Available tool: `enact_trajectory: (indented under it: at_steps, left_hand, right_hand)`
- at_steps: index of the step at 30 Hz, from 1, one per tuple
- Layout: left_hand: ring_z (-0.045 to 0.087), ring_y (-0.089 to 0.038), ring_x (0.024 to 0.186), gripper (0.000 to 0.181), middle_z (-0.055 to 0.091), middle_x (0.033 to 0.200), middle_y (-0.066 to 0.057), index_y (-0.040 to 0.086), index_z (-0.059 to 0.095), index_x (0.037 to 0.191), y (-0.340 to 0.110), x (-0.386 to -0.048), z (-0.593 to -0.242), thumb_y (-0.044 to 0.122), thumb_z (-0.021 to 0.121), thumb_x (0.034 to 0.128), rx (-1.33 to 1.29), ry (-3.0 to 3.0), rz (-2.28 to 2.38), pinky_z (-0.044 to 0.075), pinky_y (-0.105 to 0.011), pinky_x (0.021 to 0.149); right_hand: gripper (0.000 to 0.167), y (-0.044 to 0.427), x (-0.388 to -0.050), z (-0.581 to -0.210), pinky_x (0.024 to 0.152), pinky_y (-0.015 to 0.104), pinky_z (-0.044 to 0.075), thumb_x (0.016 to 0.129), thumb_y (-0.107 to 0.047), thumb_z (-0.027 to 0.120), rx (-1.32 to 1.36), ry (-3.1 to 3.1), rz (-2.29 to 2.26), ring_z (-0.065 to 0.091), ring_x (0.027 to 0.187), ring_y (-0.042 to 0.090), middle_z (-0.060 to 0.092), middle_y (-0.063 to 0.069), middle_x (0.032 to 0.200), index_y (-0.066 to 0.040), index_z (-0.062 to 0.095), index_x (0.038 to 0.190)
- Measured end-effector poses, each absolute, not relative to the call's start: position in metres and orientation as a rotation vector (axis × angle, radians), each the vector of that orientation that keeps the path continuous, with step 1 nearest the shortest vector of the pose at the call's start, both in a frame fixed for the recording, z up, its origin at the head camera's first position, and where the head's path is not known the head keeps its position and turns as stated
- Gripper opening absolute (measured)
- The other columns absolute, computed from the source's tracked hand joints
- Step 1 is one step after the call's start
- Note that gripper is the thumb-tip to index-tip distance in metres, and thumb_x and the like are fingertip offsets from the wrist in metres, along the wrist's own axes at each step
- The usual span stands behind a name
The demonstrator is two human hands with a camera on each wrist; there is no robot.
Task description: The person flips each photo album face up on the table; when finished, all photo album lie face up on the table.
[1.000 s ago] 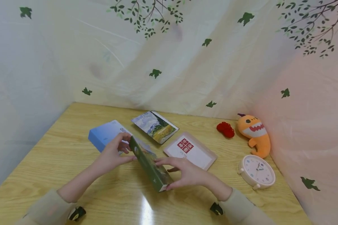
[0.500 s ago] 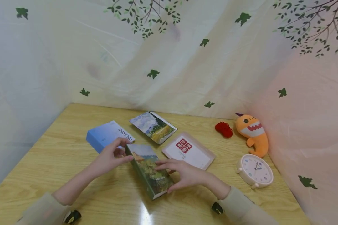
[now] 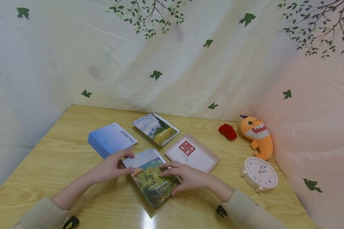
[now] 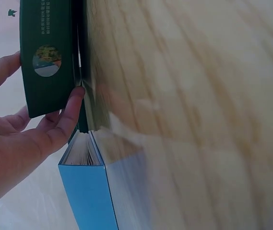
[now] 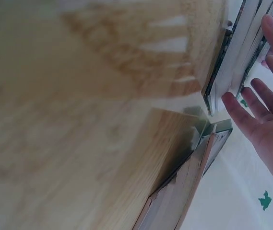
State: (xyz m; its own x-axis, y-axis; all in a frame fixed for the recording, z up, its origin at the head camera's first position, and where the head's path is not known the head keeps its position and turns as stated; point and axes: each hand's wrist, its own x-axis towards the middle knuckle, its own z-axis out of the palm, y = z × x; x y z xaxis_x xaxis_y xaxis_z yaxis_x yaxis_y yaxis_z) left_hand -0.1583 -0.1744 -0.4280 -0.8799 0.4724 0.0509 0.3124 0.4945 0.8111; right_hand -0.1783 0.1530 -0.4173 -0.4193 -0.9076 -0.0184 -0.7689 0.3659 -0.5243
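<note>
A thick book with a painted landscape cover (image 3: 153, 183) lies front up, slanted, between both hands. My left hand (image 3: 113, 167) pinches its spine edge, thumb on the cover side. In the left wrist view, fingertips reach beneath the green spine (image 4: 50, 28), which stands slightly off the table. My right hand (image 3: 190, 176) rests spread fingers on the cover, thumb by the near right edge. The right wrist view shows those fingers fairly straight beside the page edges (image 5: 237, 52). A blue POLAROID book (image 3: 109, 140) lies just beyond my left hand.
Behind lie another painted-cover book (image 3: 157, 128) and a white book with a red square print (image 3: 202, 159). Toward the right are a red yarn bundle (image 3: 227, 131), an orange shark plush (image 3: 265, 146) and a round clock (image 3: 261, 175). A cloth backdrop (image 3: 117, 79) surrounds the wooden table (image 3: 54, 152).
The green-spined book has tipped from standing on edge to lying nearly flat, cover up. My left hand has lowered with it, while the right has shifted little.
</note>
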Motion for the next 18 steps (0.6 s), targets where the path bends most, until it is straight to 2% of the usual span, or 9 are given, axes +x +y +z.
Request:
enact_trajectory:
  at_steps: [5, 12, 18]
  left_hand:
    - [0.059, -0.006, 0.076, 0.047, 0.054, 0.113, -0.013, 0.003, 0.053, 0.118, -0.176, -0.156, -0.43, 0.03, 0.072, 0.0839, 0.732, 2.568, 1.256, 0.054, -0.023, 0.066]
    - [0.051, -0.008, 0.074, 0.047, 0.055, 0.104, -0.006, 0.008, 0.056, 0.112, -0.18, -0.156, -0.43, 0.037, 0.075, 0.08, 0.729, 2.661, 1.111, 0.046, -0.022, 0.059]
    - [0.053, -0.014, 0.086, 0.052, 0.057, 0.106, -0.005, 0.012, 0.057, 0.112, -0.184, -0.158, -0.431, 0.042, 0.077, 0.0758, 0.736, 2.719, 1.03, 0.047, -0.023, 0.066]
  right_hand:
    - [0.069, 0.148, -0.18, -0.422, 0.11, 0.035, 0.033, 0.073, -0.035, 0.08, -1.54, 2.352, -0.542, 0.034, 0.136, 0.022, 0.036, 0.004, 0.149, -0.021, 0.052, 0.134]
    - [0.071, 0.141, -0.18, -0.425, 0.111, 0.034, 0.032, 0.073, -0.041, 0.078, -1.579, 2.359, -0.48, 0.033, 0.137, 0.021, 0.035, 0.004, 0.15, -0.021, 0.051, 0.135]
    - [0.069, 0.135, -0.184, -0.423, 0.111, 0.034, 0.03, 0.073, -0.04, 0.078, -1.57, 2.363, -0.46, 0.032, 0.137, 0.02, 0.035, 0.003, 0.15, -0.021, 0.052, 0.134]
